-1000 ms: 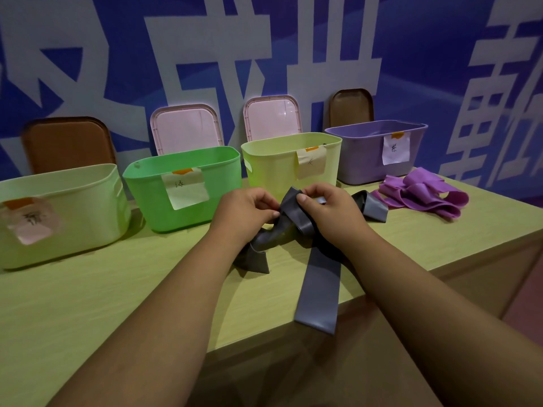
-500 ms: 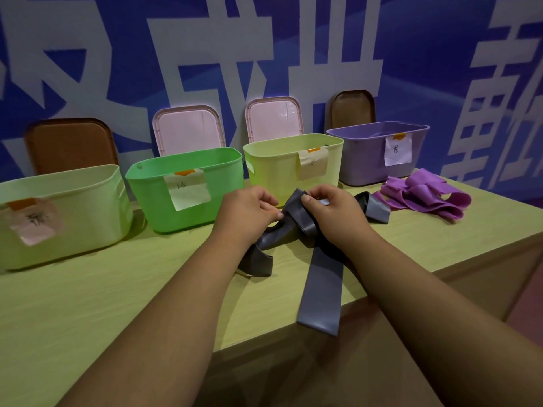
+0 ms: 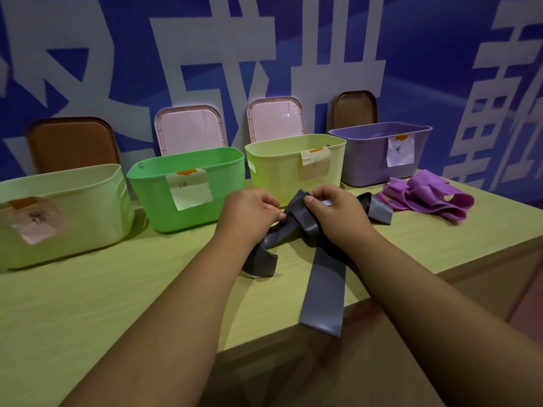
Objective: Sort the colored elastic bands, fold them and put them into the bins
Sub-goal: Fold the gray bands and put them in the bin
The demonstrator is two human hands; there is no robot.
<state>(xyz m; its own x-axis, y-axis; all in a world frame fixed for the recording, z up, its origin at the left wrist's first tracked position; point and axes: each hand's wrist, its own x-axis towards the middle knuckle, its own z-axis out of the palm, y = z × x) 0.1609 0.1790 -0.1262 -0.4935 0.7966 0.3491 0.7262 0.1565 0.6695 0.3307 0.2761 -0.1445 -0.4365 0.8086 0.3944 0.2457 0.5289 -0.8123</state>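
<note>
Grey band (image 3: 323,277) lies tangled on the table (image 3: 88,304) before the yellow-green bin (image 3: 273,165), one tail hanging over the near edge. Left hand (image 3: 249,210) and right hand (image 3: 332,210) both pinch its upper loop. Step: folding. Next move probably calls for untwisting, then doubling it. Purple band (image 3: 426,198) heaped beside purple bin (image 3: 367,160). Green bin (image 3: 152,201), pale bin (image 3: 73,218): contents hidden.

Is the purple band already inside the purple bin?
No; the purple band lies bunched on the table beside the purple bin.
</note>
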